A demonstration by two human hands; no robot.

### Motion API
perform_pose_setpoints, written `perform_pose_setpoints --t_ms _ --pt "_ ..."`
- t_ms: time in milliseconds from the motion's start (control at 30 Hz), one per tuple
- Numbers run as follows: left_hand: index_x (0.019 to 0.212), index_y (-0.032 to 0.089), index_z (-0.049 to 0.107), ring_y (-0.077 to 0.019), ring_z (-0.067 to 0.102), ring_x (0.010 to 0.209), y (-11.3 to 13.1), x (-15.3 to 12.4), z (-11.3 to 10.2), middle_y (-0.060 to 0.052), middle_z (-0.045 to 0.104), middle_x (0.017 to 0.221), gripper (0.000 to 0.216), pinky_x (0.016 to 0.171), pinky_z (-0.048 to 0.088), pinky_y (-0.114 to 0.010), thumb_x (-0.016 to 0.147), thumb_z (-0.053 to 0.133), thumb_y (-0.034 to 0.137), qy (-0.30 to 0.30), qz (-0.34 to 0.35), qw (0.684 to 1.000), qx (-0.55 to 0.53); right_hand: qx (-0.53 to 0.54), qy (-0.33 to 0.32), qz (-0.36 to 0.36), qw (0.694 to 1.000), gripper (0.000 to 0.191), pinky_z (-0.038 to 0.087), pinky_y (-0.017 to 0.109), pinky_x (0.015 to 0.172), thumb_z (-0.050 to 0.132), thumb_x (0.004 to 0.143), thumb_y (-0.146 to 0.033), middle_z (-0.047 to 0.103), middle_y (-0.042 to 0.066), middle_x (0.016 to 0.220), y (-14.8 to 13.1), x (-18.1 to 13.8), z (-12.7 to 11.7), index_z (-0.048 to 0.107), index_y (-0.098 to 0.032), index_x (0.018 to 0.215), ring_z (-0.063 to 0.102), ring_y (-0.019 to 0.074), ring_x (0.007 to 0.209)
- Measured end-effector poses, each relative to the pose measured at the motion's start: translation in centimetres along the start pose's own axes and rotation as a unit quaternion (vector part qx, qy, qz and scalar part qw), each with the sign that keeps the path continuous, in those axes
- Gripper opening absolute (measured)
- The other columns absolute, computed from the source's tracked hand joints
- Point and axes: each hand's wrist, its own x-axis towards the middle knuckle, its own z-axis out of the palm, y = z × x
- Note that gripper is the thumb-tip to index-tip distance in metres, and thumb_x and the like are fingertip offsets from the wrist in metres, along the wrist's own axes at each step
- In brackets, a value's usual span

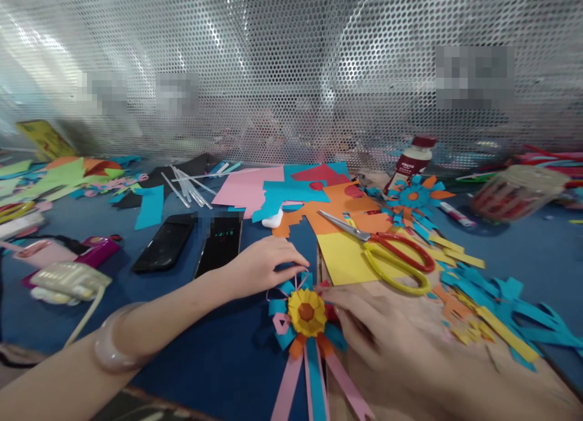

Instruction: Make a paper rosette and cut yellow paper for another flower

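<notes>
A layered paper rosette with a pleated yellow centre and blue, pink, orange and red petals (306,312) lies face up on the blue table (218,360), its pink and blue tails pointing to the near edge. The right hand (378,330) has its fingertips at the red petals on the rosette's right side; I cannot tell whether that grip pinches or merely rests. The left hand (268,263), a pale translucent bangle (112,342) on its wrist, pinches a thin pink paper strip (299,277) above the rosette.

Beyond the right hand, scissors with red and yellow handles (396,260) lie parted on a yellow sheet (339,260). Past the left hand are two black phones, side by side (166,242) (221,242). Farther off stand a red-capped bottle (410,163) and a perforated silver metal panel (282,56).
</notes>
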Motion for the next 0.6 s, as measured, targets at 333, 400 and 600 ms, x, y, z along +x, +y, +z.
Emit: perform_pose_setpoints --t_ms 333,400,600 --pt "0.097 0.020 0.066 -0.0156 0.060 0.085 -0.04 -0.19 0.23 -0.003 0.068 0.087 0.017 0.079 0.044 -0.029 0.089 0.052 0.025 0.006 0.001 1.000 0.002 -0.028 -0.003 -0.027 0.999 0.028 0.056 0.026 0.074 0.046 0.081 -0.011 0.070 0.003 0.104 0.18 0.06 -0.19 0.059 -0.021 0.104 0.067 0.0153 0.088" --pt "0.097 0.020 0.066 -0.0158 0.060 0.085 -0.01 -0.20 0.22 -0.003 0.068 0.087 0.017 0.078 0.045 -0.029 0.089 0.052 0.026 0.009 0.004 1.000 0.002 -0.030 -0.002 -0.028 0.999 0.029 0.056 0.025 0.073 0.046 0.081 -0.011 0.070 0.003 0.104 0.15 0.10 -0.26 0.058 -0.021 0.104 0.068 0.0153 0.087" --pt "0.095 0.020 0.066 -0.0155 0.060 0.084 0.15 -0.17 0.14 -0.003 0.068 0.087 0.018 0.078 0.045 -0.029 0.089 0.050 0.026 0.020 0.008 1.000 -0.005 -0.014 -0.004 -0.023 1.000 0.031 0.057 0.026 0.072 0.044 0.081 -0.009 0.070 0.004 0.104 0.02 0.19 -0.33 0.057 -0.023 0.106 0.068 0.0157 0.087"
